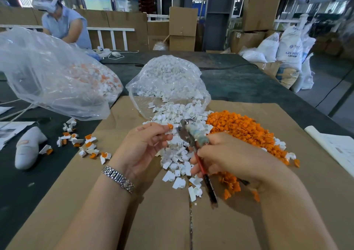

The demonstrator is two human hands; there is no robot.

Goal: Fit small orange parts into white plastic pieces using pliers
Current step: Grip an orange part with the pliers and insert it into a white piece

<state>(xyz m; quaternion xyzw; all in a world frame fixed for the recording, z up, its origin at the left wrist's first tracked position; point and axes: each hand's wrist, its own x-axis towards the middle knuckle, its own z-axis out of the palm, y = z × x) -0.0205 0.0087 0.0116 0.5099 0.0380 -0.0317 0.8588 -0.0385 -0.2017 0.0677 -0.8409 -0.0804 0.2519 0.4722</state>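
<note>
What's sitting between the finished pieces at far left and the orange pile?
In the head view, the left hand and the heap of white pieces lie between the finished pieces and the orange pile.

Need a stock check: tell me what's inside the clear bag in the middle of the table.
The clear bag holds white plastic pieces, spilling from its open mouth onto the cardboard. Anything buried deeper is hidden.

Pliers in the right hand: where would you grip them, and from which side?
Grip the pliers by the red and black handles, low down, coming from the near right as the right hand does. The metal head points up and away toward the left hand, so that end must stay free to work.
</note>
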